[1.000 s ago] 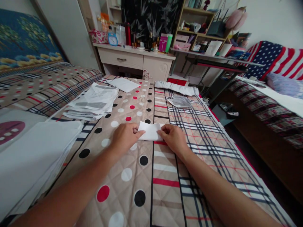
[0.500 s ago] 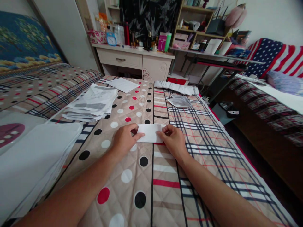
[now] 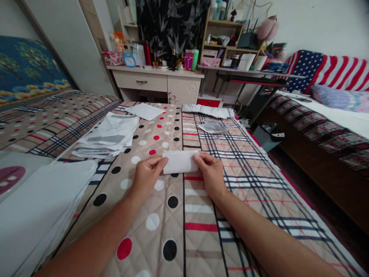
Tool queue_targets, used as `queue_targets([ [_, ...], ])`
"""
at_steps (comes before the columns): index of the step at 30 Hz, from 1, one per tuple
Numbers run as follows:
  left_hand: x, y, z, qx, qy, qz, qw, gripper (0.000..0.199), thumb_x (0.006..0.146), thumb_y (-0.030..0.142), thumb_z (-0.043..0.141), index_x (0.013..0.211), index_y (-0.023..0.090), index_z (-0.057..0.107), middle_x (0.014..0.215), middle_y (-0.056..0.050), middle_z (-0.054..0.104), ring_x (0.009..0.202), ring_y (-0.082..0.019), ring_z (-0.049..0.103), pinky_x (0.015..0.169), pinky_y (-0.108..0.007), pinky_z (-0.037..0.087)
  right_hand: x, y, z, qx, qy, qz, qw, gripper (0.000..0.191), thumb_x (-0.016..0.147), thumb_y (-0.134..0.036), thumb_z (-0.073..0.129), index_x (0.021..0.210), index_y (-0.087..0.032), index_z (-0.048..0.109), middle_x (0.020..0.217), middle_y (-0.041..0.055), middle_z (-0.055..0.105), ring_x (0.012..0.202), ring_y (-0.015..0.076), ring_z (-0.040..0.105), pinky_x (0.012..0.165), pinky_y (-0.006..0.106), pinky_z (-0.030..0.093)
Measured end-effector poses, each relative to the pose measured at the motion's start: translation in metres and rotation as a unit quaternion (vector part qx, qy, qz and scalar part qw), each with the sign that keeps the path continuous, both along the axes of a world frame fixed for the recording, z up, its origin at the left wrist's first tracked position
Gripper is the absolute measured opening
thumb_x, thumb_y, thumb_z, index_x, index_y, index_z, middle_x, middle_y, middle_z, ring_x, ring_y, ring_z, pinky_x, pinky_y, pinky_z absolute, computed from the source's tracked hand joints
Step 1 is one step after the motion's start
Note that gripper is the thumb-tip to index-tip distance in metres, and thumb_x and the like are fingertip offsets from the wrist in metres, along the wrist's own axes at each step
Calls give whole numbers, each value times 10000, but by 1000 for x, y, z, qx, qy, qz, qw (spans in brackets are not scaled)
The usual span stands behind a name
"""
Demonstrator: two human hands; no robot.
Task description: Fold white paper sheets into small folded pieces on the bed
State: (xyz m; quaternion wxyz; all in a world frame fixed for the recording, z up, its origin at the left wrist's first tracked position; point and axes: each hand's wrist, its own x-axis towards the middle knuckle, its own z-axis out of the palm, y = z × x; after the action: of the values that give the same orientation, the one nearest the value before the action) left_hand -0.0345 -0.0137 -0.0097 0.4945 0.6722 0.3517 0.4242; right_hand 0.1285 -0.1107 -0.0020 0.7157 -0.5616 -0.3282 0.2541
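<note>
A small folded sheet of white paper (image 3: 180, 162) is held level between my two hands, over the patterned bedspread (image 3: 196, 209). My left hand (image 3: 148, 171) pinches its left end, thumb on the near face and fingers mostly behind. At the opposite end my right hand (image 3: 211, 171) grips it the same way, its thumb on the paper's upper right corner. A second edge shows along the top of the fold. Whether the paper touches the bedspread, I cannot tell.
Left of my hands lie a stack of printed sheets (image 3: 108, 134) and a pile of white paper (image 3: 43, 207). Farther off are a flat white sheet (image 3: 146, 111), a pleated white strip (image 3: 207, 110) and a clear plastic bag (image 3: 212, 126). A dresser (image 3: 141, 81) stands beyond the bed.
The camera view has tilted slightly up and shifted right. My right thumb has moved up to the paper's top corner, and my left thumb lies closer to the left edge. Both hands still hold the paper.
</note>
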Motion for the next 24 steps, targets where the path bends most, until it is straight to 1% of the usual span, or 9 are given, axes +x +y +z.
queue_targets([
  [2,1,-1,1,-32,-23,7,999,212,739,363,702,657,168,698,607,18,610,564,-102,523,503,-203,418,-1,1,1,3,56,-11,998,129,674,-318,766,694,-198,724,813,15,704,767,156,598,726,282,466],
  [4,2,-2,1,-54,-43,17,997,170,691,338,742,676,171,714,647,9,653,585,-112,558,523,-210,450,-1,1,2,2,110,-17,994,161,615,-305,806,682,-191,714,763,7,700,698,139,588,671,269,461],
  [7,4,-3,3,-61,-58,33,996,155,649,318,767,669,172,719,699,-5,696,605,-125,596,549,-224,488,-1,2,2,4,150,-26,988,213,560,-290,839,647,-178,680,697,-6,678,626,120,562,599,248,437],
  [10,4,-4,4,-76,-64,38,994,156,633,315,779,669,174,722,714,-9,714,601,-128,612,545,-223,500,-1,3,2,9,166,-32,986,250,530,-277,856,617,-174,645,662,-15,656,607,112,543,573,239,418],
  [13,4,-4,5,-86,-72,40,993,152,621,298,791,667,170,724,703,-8,717,585,-123,614,538,-216,503,-1,3,1,15,180,-26,983,255,529,-263,861,614,-172,639,674,-18,660,621,109,546,589,239,416],
  [17,3,-5,4,-79,-73,32,994,167,626,307,797,656,161,722,662,-8,708,554,-118,605,523,-209,495,-1,3,1,20,194,-24,981,264,528,-252,867,607,-176,627,687,-23,665,640,110,551,600,239,409],
  [20,3,-5,4,-64,-67,33,995,158,639,306,792,657,163,725,661,-9,710,566,-120,616,535,-206,498,0,3,2,23,196,-24,980,273,526,-245,870,604,-177,617,690,-28,663,647,106,547,605,235,407],
  [24,3,-5,4,-56,-62,31,996,154,643,306,789,664,167,727,678,-15,718,592,-128,630,549,-207,502,0,3,3,26,203,-24,979,295,526,-226,868,666,-184,613,642,-56,621,588,85,516,546,214,377],
])
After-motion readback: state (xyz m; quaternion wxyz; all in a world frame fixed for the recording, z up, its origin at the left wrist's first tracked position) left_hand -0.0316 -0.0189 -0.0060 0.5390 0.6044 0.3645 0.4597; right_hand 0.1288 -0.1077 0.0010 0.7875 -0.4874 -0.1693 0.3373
